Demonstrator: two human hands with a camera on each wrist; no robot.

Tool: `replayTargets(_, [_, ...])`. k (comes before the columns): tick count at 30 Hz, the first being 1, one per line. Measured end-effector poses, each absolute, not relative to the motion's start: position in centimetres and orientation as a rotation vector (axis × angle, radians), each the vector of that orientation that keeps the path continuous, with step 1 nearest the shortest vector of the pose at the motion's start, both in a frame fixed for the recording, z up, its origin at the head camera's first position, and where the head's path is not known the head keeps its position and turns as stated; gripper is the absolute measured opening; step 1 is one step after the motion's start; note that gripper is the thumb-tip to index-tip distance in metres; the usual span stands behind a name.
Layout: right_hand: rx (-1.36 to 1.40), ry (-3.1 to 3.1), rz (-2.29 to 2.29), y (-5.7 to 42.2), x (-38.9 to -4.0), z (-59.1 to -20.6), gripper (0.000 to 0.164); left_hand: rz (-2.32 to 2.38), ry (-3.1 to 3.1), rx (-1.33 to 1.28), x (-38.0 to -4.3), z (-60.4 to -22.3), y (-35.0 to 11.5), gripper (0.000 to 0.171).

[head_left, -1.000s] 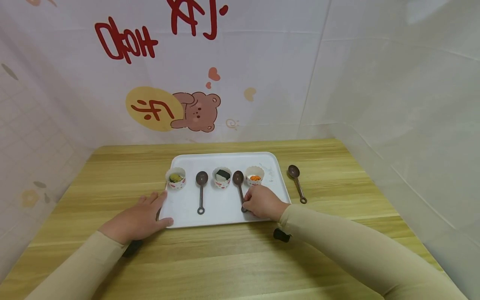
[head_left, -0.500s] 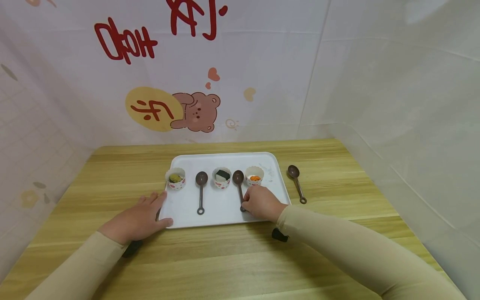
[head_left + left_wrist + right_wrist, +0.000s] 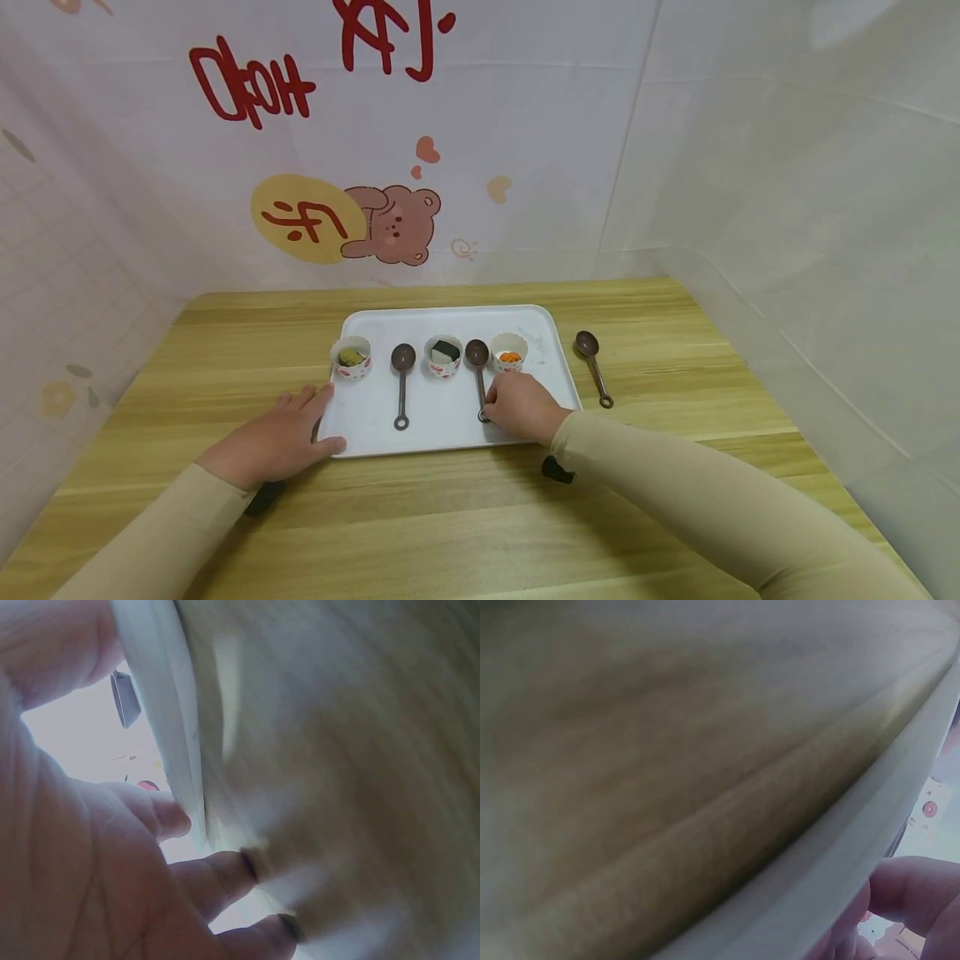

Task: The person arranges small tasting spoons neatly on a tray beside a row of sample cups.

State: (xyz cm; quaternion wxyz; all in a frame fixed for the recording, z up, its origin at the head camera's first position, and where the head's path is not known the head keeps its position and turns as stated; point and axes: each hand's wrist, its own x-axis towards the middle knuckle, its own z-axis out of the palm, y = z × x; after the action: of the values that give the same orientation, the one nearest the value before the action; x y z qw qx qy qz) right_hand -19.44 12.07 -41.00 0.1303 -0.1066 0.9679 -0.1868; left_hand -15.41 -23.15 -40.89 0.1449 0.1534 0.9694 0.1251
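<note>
On the white tray (image 3: 450, 433) lie two brown spoons, bowls toward the far side. My right hand (image 3: 525, 408) pinches the handle end of the right-hand spoon (image 3: 476, 354). The other spoon (image 3: 402, 358) lies between two paper cups. My left hand (image 3: 273, 442) rests at the tray's left front corner, fingers spread along its edge. The left cup (image 3: 352, 362) holds something green. In the middle cup (image 3: 443, 358) sits a white and black piece. Orange bits fill the bottom of the right cup (image 3: 507, 346), just beyond my right hand.
A third brown spoon (image 3: 592, 362) lies on the wooden table (image 3: 420, 525), right of the tray. White printed sheets (image 3: 555, 150) stand at the back and both sides. A wrist strap (image 3: 557, 469) shows under the right sleeve.
The handle of the spoon in my right hand has shifted slightly left, so the spoon lies straighter. The left hand and tray stay put.
</note>
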Motion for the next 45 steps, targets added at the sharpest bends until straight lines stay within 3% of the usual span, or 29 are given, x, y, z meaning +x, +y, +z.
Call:
replayTargets(27, [-0.278, 2.830, -0.588, 12.4, -19.1, -40.7, 0.013, 0.348, 2.764, 0.405, -15.6, -40.8, -23.1, 0.101])
replayTargets(45, [-0.252, 2.970, -0.761, 15.2, -19.5, -39.2, 0.013, 0.356, 2.765, 0.406, -15.5, -40.8, -23.1, 0.100])
